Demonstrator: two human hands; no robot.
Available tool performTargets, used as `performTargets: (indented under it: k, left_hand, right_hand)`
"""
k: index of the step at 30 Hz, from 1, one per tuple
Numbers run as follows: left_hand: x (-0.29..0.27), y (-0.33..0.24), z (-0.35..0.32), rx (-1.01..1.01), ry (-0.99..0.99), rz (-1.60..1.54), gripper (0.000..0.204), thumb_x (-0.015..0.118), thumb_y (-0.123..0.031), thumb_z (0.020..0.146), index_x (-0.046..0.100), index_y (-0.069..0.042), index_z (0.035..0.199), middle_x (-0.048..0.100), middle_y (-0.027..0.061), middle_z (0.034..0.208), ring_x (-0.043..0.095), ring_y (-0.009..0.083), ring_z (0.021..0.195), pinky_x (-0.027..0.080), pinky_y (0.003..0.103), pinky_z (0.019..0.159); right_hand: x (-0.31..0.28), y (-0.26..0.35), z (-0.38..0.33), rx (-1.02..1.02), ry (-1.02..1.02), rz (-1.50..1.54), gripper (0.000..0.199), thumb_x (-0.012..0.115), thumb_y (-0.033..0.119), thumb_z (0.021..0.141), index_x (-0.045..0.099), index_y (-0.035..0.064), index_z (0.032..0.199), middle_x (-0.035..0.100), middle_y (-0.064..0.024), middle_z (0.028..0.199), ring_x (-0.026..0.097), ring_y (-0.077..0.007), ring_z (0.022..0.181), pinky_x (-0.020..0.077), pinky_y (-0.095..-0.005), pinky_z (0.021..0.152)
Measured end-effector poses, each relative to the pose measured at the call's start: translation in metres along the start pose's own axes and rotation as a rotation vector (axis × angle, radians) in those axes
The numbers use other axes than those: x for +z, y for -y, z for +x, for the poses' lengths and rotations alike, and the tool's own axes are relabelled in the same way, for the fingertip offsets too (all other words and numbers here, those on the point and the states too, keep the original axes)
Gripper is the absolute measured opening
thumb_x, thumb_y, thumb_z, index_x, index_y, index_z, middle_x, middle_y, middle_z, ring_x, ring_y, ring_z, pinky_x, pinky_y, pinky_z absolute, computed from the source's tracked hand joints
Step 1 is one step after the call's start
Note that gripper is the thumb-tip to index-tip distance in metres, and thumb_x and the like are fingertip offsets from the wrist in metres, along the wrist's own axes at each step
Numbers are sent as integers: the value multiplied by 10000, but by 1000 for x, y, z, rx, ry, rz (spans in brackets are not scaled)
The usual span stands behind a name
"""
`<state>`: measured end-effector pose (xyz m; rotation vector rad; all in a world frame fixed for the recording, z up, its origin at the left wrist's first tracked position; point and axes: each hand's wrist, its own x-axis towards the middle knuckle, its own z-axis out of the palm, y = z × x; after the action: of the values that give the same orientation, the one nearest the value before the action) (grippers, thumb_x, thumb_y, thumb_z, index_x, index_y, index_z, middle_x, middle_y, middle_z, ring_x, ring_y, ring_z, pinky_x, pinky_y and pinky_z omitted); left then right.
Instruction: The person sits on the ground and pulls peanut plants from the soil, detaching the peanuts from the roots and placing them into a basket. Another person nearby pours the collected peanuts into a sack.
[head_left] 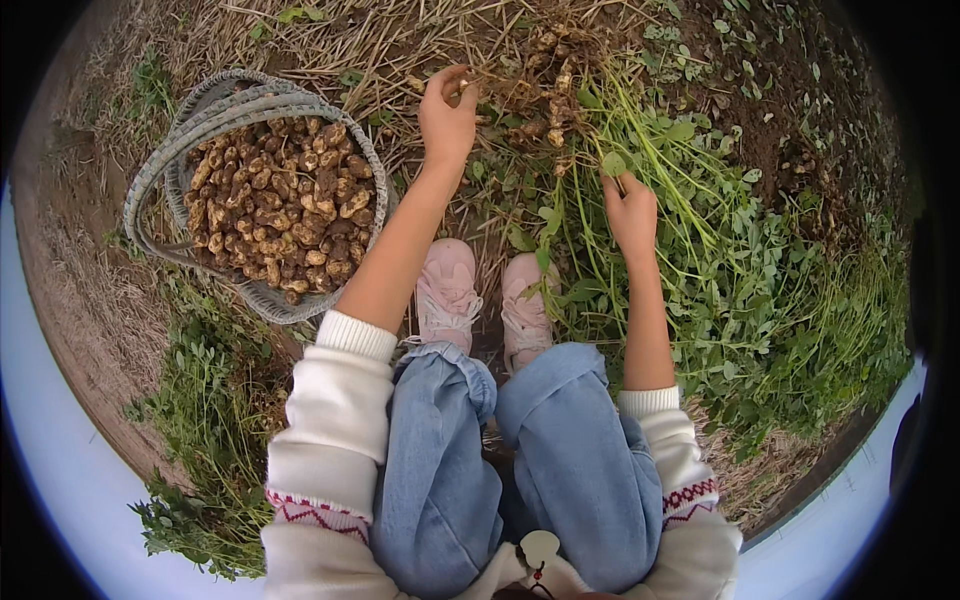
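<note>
Left hand: fingertips pinched shut on a small tan peanut pod at the root cluster of the uprooted green peanut plant; right hand: grip closed around the plant's green stems, roots pointing away from the person.

Woven grey basket: to the left, heaped with earthy brown pods, well apart from the plucking hand.

Risk: a pod carried across may, I judge, drop into the dry straw; a hard tug could snap the shell.

Unclear: the pinched pod is largely masked by fingers; soil-caked pods blur together; pink shoes partly hidden by blue denim knees.
</note>
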<state>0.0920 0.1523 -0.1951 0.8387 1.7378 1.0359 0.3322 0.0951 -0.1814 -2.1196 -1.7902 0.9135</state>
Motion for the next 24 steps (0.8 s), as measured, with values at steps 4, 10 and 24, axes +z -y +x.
performTargets:
  k: [4,10,24]
  left_hand:
    - [-38,-63,-49,-198,246,-760,455,564,-127,884,386,-39,1293,553,98,1144,547,194,1007,503,318,736]
    - [-88,-102,-86,-76,199,-809,379,579,-107,873,459,11,1213,557,116,1119,588,151,898,523,268,684]
    - [-96,-119,-81,804,9,883,295,588,20,710,635,-74,985,580,75,980,564,229,911,474,334,746]
  right_hand:
    - [-3,-4,-1,14,-12,-18,223,567,255,845,606,36,843,560,-178,586,530,-370,545,406,-414,499]
    - [1,-4,0,9,-19,-32,212,565,251,843,618,50,881,574,-192,627,546,-383,593,421,-423,531]
    - [-2,-7,0,61,37,-36,199,564,234,838,629,88,956,622,-175,728,570,-377,637,440,-406,555]
